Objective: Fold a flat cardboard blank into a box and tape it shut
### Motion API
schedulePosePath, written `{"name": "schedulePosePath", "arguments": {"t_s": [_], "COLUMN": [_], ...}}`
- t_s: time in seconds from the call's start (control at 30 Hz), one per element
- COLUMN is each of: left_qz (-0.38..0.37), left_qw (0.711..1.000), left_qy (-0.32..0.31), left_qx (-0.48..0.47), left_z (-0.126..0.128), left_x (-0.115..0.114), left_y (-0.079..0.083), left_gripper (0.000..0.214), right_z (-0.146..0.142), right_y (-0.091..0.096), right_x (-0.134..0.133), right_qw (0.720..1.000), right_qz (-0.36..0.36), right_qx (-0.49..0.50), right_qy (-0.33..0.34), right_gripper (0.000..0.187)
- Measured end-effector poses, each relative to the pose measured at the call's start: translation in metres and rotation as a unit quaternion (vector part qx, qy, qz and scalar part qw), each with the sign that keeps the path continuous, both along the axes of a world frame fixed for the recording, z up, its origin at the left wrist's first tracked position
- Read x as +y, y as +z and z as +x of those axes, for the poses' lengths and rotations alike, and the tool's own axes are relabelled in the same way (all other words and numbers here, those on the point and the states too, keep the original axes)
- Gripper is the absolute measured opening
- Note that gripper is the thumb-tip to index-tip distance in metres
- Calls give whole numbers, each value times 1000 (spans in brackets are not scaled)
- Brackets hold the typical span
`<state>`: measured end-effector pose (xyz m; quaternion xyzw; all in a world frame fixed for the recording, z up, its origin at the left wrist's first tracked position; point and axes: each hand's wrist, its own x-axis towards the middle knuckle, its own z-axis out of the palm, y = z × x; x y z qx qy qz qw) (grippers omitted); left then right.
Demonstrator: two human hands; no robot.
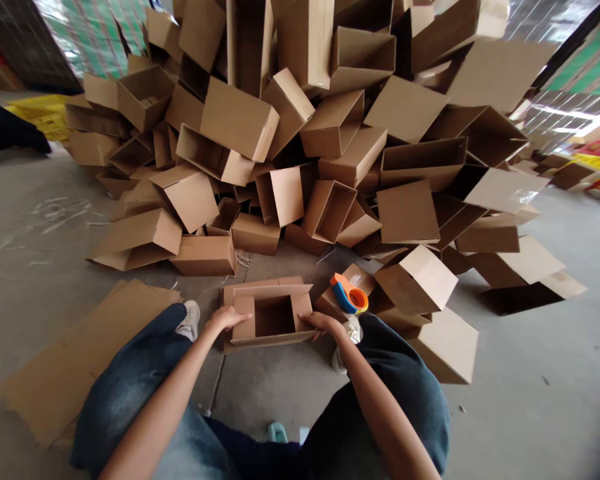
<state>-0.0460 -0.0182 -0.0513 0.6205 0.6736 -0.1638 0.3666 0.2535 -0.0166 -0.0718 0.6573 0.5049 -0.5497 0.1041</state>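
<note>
While the open carton [274, 315] is being held on the floor [530, 400] betw. L shoe [191, 319] & R shoe [339, 359], its end flaps are being kept folded in: L end is being grasped by fingers of L hand [223, 319], thumb on top; R end likewise by R hand [324, 322]. Long flaps are being left free. Risk, judged: w/ uneven pressure, end flaps may be sprung back & carton skewed. Tape dispenser [341, 293], lying nr R hand, could be knocked by wrist; box pile [240, 120] ahead, stacked loosely, could be toppled if bumped.

The one view looks forward and down from the head, over the knees [125, 367]: box [275, 340] near, pile [330, 130] beyond, floor [530, 373] around.
</note>
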Motion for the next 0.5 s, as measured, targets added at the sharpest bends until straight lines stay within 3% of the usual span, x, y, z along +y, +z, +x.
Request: {"name": "schedulePosePath", "arguments": {"t_s": [0.1,0.17,0.2,0.3,0.4,0.5], "left_qz": [5,35,67,118,69,-28], "left_qw": [1000,997,994,987,989,982], "left_qy": [-22,-39,-50,-89,-128,-183], "left_qx": [9,54,70,60,-1,-21], "left_z": [-1,2,5,16,30,44], "left_x": [-1,-4,-6,-12,-18,-24], "left_y": [17,32,39,57,67,69], "left_gripper": [67,60,56,55,63,67], "right_z": [-1,-3,-5,-11,-17,-23], "right_y": [9,23,32,60,81,87], "right_x": [-1,-1,-2,-9,-16,-18], "right_qw": [1000,995,987,963,943,956], "right_qz": [8,38,69,164,236,207], "right_qx": [6,-37,-78,-167,-181,-111], "right_qy": [26,79,123,134,147,174], "right_gripper": [56,55,54,50,52,54]}}
